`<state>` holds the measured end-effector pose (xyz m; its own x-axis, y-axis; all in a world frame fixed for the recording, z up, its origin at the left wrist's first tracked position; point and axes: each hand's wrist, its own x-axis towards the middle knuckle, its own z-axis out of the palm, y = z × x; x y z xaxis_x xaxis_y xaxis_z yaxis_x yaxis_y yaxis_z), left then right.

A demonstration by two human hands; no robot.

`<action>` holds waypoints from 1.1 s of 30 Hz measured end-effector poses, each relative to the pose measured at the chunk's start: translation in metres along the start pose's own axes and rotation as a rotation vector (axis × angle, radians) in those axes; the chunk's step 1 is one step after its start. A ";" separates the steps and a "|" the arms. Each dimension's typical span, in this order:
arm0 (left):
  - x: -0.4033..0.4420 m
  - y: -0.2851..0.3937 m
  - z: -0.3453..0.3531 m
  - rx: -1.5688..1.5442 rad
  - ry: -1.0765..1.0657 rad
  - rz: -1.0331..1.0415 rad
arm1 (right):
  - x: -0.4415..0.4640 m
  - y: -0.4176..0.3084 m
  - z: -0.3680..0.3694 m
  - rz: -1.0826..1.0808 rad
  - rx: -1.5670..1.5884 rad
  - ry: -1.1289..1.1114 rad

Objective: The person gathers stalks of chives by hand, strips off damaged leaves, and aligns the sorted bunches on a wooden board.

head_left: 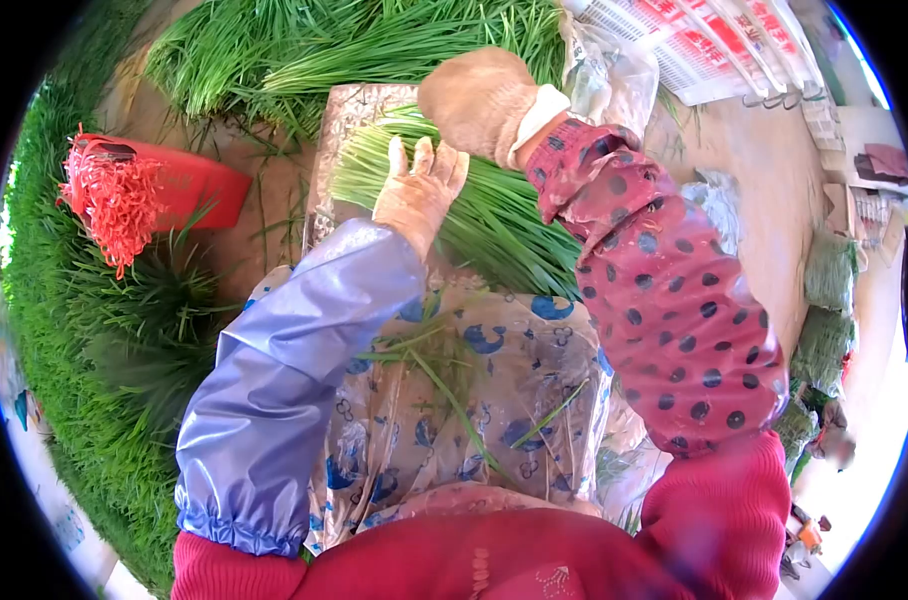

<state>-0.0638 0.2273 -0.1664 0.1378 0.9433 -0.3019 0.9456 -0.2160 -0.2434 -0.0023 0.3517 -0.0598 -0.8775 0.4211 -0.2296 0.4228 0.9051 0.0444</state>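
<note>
A bunch of long green chives [504, 225] lies on a patterned board [321, 185] in front of me, its pale stem ends toward the upper left. My left hand [419, 190], in a thin pale glove, rests on the bunch with fingers stretched out and slightly apart. Beyond it, my right hand [479, 105] wears a thick tan glove and bends inward over the far side of the stems. Its fingers are hidden from view, so its grip does not show.
Large heaps of chives lie at the back [374, 45] and along the left [84, 400]. A red container [199, 185] with red ties [124, 205] stands at left. Printed sheets [694, 45] are at upper right. Loose blades lie on the plastic apron [474, 400] over my lap.
</note>
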 end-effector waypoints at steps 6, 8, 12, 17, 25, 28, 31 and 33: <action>0.012 0.009 0.010 0.109 0.042 -0.031 | 0.061 0.002 -0.047 -0.209 -0.117 0.300; 0.009 0.008 0.010 0.098 0.078 -0.037 | 0.096 0.024 -0.039 -0.173 -0.020 0.328; 0.006 0.005 0.012 0.055 0.148 -0.025 | 0.079 0.053 -0.047 0.076 0.198 0.744; 0.005 0.007 0.029 -0.020 0.297 -0.041 | 0.047 0.046 0.041 0.200 0.285 -0.038; 0.007 0.003 0.034 -0.101 0.256 -0.036 | 0.030 0.019 0.082 0.613 0.443 -0.225; 0.003 -0.002 0.041 -0.127 0.362 -0.056 | 0.030 0.018 0.077 0.387 0.391 -0.312; -0.007 -0.010 0.045 -0.173 0.381 -0.039 | 0.003 0.002 0.076 0.358 0.597 -0.160; -0.005 -0.012 0.058 -0.453 0.656 -0.088 | -0.007 -0.015 0.116 0.222 0.516 0.073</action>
<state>-0.0932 0.2104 -0.2155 0.0690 0.9383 0.3390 0.9693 -0.1434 0.1996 0.0240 0.3285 -0.1720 -0.7605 0.6177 -0.2003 0.6389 0.6564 -0.4012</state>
